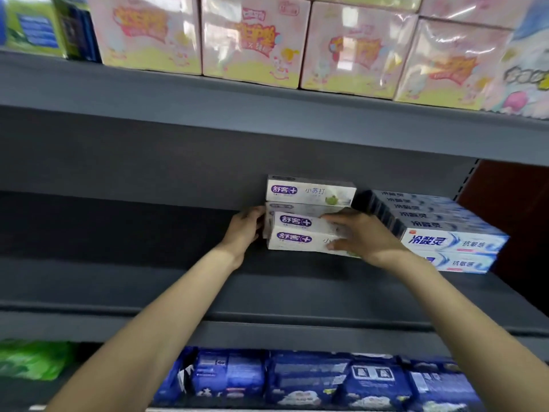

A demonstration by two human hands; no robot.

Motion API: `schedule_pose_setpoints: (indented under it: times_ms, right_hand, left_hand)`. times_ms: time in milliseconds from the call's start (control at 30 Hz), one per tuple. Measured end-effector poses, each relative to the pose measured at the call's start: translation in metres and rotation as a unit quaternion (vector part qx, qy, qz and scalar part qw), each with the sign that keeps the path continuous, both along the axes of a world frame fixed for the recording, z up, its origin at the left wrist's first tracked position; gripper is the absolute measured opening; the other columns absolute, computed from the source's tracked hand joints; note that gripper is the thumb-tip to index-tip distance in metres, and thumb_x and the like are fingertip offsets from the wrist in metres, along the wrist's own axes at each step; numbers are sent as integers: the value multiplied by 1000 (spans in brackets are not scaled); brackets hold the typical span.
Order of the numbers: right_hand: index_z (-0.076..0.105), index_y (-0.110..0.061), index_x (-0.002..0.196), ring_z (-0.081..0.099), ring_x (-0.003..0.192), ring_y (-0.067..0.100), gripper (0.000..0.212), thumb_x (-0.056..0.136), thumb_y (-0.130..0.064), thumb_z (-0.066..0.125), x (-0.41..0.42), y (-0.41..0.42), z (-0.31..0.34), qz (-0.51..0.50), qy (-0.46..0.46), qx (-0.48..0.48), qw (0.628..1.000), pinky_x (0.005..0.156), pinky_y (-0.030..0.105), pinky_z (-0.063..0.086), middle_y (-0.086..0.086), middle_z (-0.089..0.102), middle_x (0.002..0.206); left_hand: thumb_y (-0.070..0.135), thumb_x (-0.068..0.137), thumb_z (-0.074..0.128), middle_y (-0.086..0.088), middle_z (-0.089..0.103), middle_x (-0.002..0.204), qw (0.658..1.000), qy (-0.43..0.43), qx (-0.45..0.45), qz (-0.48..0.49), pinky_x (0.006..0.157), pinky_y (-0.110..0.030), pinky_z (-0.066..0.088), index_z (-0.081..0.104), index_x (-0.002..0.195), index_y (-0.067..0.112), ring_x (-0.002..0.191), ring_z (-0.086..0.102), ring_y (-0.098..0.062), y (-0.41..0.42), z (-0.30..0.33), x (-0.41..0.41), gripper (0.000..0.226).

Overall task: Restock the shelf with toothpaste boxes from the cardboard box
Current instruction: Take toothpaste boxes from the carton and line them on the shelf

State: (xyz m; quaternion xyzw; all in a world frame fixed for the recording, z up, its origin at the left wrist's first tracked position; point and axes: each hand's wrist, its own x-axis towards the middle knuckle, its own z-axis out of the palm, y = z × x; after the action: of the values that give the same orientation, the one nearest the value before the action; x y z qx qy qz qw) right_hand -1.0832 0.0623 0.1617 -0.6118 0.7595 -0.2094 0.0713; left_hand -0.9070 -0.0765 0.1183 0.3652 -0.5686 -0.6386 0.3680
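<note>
1. At the far left of the upper shelf stands a green and blue pack, blurred, its print unreadable.
2. Below it, at the lower left, a green pack lies on the bottom shelf.
3. The dark grey shelf in the middle runs across the whole view.
4. The left hand reaches onto that shelf, its fingers laid against the left ends of the white and purple toothpaste boxes; whether they curl round the ends I cannot tell.
5. Those boxes sit in a stack on the middle shelf, purple logos facing out, the two front ones lying lower and nearer than the two behind.
6. The right hand rests on the right part of the front boxes, fingers spread fairly straight over their faces, thumb underneath near the lower box's edge. The two hands are apart, one at each end of the stack.
7. Above, a row of pink wrapped packs fills the upper shelf.
8. Along the bottom shelf lies a row of blue packs.
9. Just to the right of the right hand, blue and white toothpaste boxes are stacked in two layers, running back in a row.
10. At the far right stands a reddish-brown panel.
</note>
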Motion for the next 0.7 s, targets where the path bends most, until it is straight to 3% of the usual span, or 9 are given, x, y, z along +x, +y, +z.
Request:
schedule_pose_setpoints:
  times_ms: [133, 200, 333, 400, 500, 567, 700]
  right_hand:
    - [52, -26, 133, 38, 128, 15, 57, 80, -21, 73, -1, -8, -9, 27, 40, 22, 999, 110, 23, 26, -3, 45, 133]
    - [52, -25, 133, 36, 128, 16, 56, 81, -21, 72, -2, -10, -16, 28, 44, 21, 998, 110, 24, 25, -2, 44, 129]
    - [50, -28, 134, 34, 131, 13, 54, 83, -24, 68, 0, -11, -23, 36, 67, 16, 997, 108, 21, 23, -6, 41, 136]
    - [48, -31, 135, 36, 131, 12, 54, 85, -27, 66, 1, -11, -24, 34, 86, 21, 995, 107, 23, 27, -9, 41, 139]
    - [46, -35, 136, 37, 131, 8, 54, 86, -26, 65, 4, -9, -24, 22, 84, 15, 996, 99, 19, 27, -14, 42, 139]
    - [45, -34, 137, 33, 132, 8, 54, 88, -24, 63, 7, -8, -23, 14, 87, 13, 996, 97, 17, 25, -14, 41, 140]
    - [40, -29, 141, 32, 136, 15, 56, 90, -19, 60, 12, -10, -27, 11, 81, 23, 996, 112, 24, 25, -8, 37, 145]
  left_hand:
    - [11, 96, 48, -6, 64, 113, 995, -59, -73, 15, 84, -22, 46, 58, 124, 5, 100, 59, -16, 2, -5, -4, 30]
    - [14, 95, 51, -6, 63, 121, 991, -89, -104, 12, 91, -23, 44, 56, 127, 7, 108, 59, -16, 5, -5, -5, 34]
    - [17, 95, 50, -5, 59, 127, 981, -135, -142, 9, 99, -25, 40, 54, 131, 11, 117, 55, -18, 14, -1, -5, 37]
    - [14, 94, 50, -5, 60, 125, 973, -154, -171, 0, 93, -21, 39, 57, 127, 12, 114, 55, -17, 19, 2, -5, 34]
    - [13, 96, 47, -6, 56, 129, 943, -228, -243, -15, 83, -16, 36, 57, 125, 8, 120, 51, -20, 23, 7, -7, 32]
    - [15, 98, 42, -8, 48, 139, 912, -284, -294, -19, 91, -17, 32, 52, 130, 4, 128, 44, -21, 25, 10, -7, 35]
    - [19, 100, 38, -4, 35, 151, 880, -337, -334, -27, 103, -15, 20, 44, 139, 10, 137, 34, -20, 28, 11, -7, 40]
